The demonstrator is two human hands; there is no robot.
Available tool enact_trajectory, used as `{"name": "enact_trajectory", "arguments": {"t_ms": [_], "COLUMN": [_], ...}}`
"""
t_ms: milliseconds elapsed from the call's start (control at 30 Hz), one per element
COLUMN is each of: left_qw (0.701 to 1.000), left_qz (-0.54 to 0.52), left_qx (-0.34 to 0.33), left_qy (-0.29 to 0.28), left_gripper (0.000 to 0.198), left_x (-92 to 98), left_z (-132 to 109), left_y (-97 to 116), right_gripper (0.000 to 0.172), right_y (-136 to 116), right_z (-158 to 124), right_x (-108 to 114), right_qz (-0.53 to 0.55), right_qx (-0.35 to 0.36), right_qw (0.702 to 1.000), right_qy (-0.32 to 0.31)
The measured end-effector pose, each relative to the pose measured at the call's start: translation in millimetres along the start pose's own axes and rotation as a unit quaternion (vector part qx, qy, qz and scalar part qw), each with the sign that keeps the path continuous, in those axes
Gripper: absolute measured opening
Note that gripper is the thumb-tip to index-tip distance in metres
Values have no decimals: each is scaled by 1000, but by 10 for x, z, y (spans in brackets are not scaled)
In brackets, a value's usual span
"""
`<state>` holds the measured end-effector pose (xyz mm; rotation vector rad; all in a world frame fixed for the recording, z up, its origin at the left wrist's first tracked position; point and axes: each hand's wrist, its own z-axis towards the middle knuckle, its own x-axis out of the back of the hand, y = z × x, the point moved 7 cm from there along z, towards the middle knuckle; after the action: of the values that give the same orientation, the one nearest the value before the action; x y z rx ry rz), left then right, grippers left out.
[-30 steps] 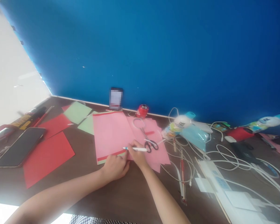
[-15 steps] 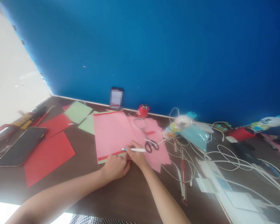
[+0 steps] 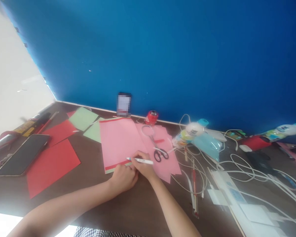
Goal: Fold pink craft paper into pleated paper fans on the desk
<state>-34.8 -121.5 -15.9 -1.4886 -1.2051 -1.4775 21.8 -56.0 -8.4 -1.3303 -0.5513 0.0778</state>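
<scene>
A white marker (image 3: 143,161) with a blue end is gripped in my right hand (image 3: 142,166), lying nearly level, its blue end pointing left over the sheet's lower edge. Close against it, my left hand (image 3: 123,177) is curled at the bottom edge of a pink paper sheet (image 3: 120,141); its fingertips are hidden, and I cannot make out what they hold. Red strips run along the sheet's top and bottom edges, and a bit of green shows beneath the bottom one. Black-handled scissors (image 3: 160,155) rest to the right on more pink sheets (image 3: 171,164).
Red sheets (image 3: 54,164), green squares (image 3: 82,119) and a dark phone (image 3: 23,154) lie leftward. Behind stand a small propped screen (image 3: 123,104) and a red container (image 3: 152,117). Glue bottles (image 3: 191,131), white cables (image 3: 239,171) and a power strip (image 3: 233,194) fill the right.
The marker has rolled or turned slightly in my right hand, so dark lettering now shows on its barrel. Its blue end sits slightly farther left; my left hand stays at the sheet's bottom edge.
</scene>
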Motion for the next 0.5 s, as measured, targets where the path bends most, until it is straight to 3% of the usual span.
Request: {"name": "enact_trajectory", "arguments": {"t_ms": [133,500], "left_qw": [1000,1000], "left_qz": [5,9], "left_qx": [-5,-13], "left_qy": [5,-4], "left_gripper": [32,29], "left_x": [-23,-33], "left_z": [2,2], "left_y": [2,21], "right_gripper": [20,15], "right_y": [14,-13], "right_z": [12,1], "right_x": [1,-19], "right_qz": [-11,-27], "right_qx": [7,30], "right_qw": [1000,999], "right_qy": [-1,5]}}
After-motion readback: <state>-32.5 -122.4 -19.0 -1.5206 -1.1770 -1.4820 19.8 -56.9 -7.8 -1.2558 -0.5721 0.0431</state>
